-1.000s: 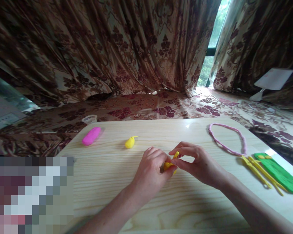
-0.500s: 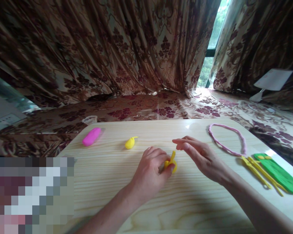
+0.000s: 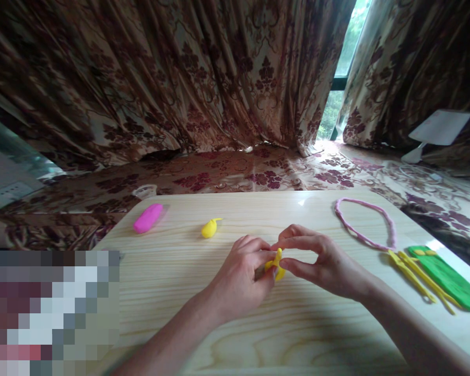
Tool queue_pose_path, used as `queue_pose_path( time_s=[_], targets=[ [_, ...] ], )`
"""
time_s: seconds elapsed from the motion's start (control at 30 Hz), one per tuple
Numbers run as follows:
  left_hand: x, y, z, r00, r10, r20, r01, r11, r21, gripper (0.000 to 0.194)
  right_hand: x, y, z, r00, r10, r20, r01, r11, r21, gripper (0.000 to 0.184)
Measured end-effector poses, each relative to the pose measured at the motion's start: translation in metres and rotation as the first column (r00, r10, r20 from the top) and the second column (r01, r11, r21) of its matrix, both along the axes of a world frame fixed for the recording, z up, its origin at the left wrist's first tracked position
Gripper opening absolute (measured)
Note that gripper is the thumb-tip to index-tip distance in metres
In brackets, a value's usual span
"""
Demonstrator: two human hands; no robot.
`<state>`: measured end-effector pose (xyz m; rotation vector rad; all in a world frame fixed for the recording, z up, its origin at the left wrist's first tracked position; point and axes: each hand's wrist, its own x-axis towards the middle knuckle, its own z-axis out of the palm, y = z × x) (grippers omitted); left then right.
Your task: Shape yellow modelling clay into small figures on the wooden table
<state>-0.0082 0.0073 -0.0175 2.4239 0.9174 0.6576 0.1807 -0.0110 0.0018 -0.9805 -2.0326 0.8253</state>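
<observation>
My left hand (image 3: 242, 277) is closed around a small lump of yellow clay (image 3: 276, 264) just above the pale wooden table (image 3: 188, 292). My right hand (image 3: 321, 263) meets it from the right, thumb and fingers pinched on the thin upper tip of the same yellow piece. A second yellow clay lump (image 3: 209, 228) with a little tail lies on the table behind my left hand. Farther left lies a pink clay lump (image 3: 148, 218).
A pink clay rope loop (image 3: 366, 222) lies at the right back of the table. Beside it are thin yellow clay strands (image 3: 417, 277) and a flat green clay strip (image 3: 446, 279). Patterned curtains hang behind, a white lamp (image 3: 434, 130) at far right, a blurred patch at lower left.
Half a second ago my right hand was lifted off the yellow clay with its fingers stretched out. It has come back and pinched the piece's tip again. My left hand stayed put.
</observation>
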Motion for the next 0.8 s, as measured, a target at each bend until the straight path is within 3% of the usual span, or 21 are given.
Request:
queue_pose_path(
  time_s=[0.27, 0.8],
  targets=[
    [-0.0001, -0.0005, -0.0015, 1.0, 0.0, -0.012, 0.0, 1.0, 0.006, 0.016, -0.0012, 0.003, -0.008, 0.999, -0.034, -0.04, 0.036, 0.998, 0.051, 0.008],
    [-0.0003, -0.0003, -0.0017, 1.0, -0.002, -0.018, 0.003, 1.0, 0.021, 0.012, -0.002, 0.0029, -0.0068, 0.997, -0.065, -0.036, 0.065, 0.998, 0.01, 0.011]
  ],
)
